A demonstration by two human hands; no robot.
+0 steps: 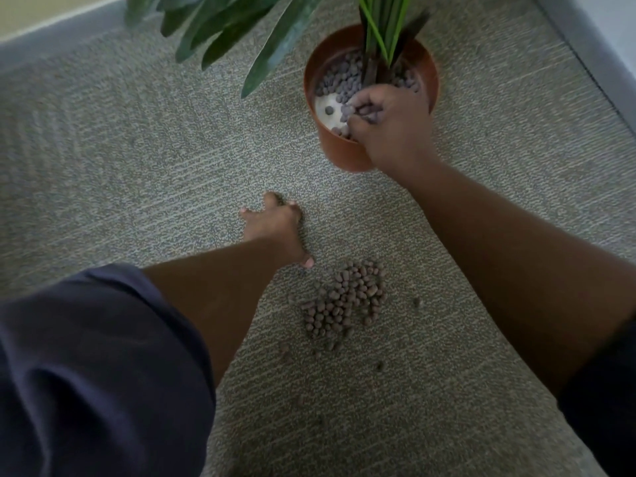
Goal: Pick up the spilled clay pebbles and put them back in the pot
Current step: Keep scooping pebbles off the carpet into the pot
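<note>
A terracotta-coloured pot (346, 151) with a green plant stands on the carpet at the upper right, partly filled with grey-brown clay pebbles (344, 79) over a white patch. My right hand (389, 127) is over the pot's near rim, fingers curled round a handful of pebbles. A heap of spilled pebbles (344, 302) lies on the carpet between my forearms. My left hand (275, 228) rests flat on the carpet left of and beyond the heap, fingers spread, holding nothing that I can see.
Grey-green carpet (137, 166) covers the floor. The plant's long leaves (241, 32) hang over the area above my left hand. A grey skirting edge (592, 53) runs along the right. A few stray pebbles (380, 365) lie near the heap.
</note>
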